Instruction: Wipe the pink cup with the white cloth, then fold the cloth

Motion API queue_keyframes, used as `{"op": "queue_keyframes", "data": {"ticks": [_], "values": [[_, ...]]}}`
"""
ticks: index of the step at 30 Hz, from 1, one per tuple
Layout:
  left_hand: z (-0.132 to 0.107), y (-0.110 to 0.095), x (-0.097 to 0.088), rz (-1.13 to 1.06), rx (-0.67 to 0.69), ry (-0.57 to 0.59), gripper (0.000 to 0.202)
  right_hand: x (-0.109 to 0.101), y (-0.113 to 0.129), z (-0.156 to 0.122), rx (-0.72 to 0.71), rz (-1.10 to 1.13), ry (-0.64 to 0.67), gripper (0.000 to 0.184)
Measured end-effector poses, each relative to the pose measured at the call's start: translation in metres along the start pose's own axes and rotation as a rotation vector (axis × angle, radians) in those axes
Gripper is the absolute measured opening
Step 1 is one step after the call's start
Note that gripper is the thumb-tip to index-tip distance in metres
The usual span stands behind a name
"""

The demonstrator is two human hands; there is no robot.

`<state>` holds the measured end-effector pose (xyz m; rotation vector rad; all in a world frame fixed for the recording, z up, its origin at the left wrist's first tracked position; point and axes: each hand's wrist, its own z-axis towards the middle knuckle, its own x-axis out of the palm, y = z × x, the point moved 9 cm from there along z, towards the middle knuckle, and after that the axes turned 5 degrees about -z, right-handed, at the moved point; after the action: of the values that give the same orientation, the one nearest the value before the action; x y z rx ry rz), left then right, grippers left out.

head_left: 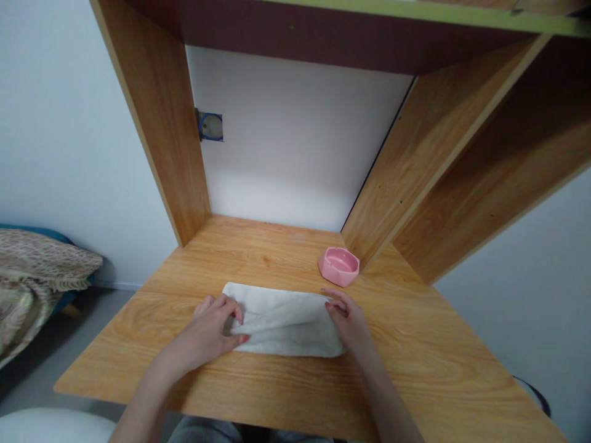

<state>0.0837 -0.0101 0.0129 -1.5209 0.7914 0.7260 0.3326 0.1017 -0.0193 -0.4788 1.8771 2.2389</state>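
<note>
A pale grey-white cloth [286,323], folded into a long strip, lies across the wooden desk with shallow wrinkles along its middle. My left hand [212,326] rests at the cloth's left end, thumb and index finger apart and their tips touching the fabric. At the opposite end, my right hand [348,320] pinches the upper right edge, with the thumb on top of the cloth and a finger stretched along the far edge. The lower fingers of my right hand are partly hidden.
A pink faceted ashtray [339,266] stands just beyond my right hand, near an upright wooden panel [406,166]. Wooden sides and a shelf overhead enclose the back of the desk [258,384]. A patterned blanket [41,264] lies over blue furniture at far left.
</note>
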Motion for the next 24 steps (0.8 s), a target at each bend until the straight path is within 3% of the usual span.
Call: {"op": "queue_keyframes", "data": {"ticks": [6,12,15,18,24], "values": [[0.004,0.022,-0.015,-0.010,-0.026,-0.053,0.018,-0.016,0.004,0.001,-0.008,-0.072,-0.102,0.026],[0.026,0.036,-0.030,-0.177,-0.058,-0.197,0.024,-0.021,0.011,-0.001,-0.019,-0.307,-0.123,0.030],[0.036,0.039,-0.033,-0.072,-0.127,-0.273,0.027,-0.018,0.006,0.001,0.004,-0.382,-0.106,0.034],[0.040,0.042,-0.029,0.110,-0.201,-0.276,0.030,-0.014,0.007,0.003,-0.058,-0.449,-0.094,0.034],[0.016,0.049,-0.037,0.167,-0.248,-0.374,0.039,-0.017,0.019,-0.009,-0.215,-0.525,-0.118,0.030]]}}
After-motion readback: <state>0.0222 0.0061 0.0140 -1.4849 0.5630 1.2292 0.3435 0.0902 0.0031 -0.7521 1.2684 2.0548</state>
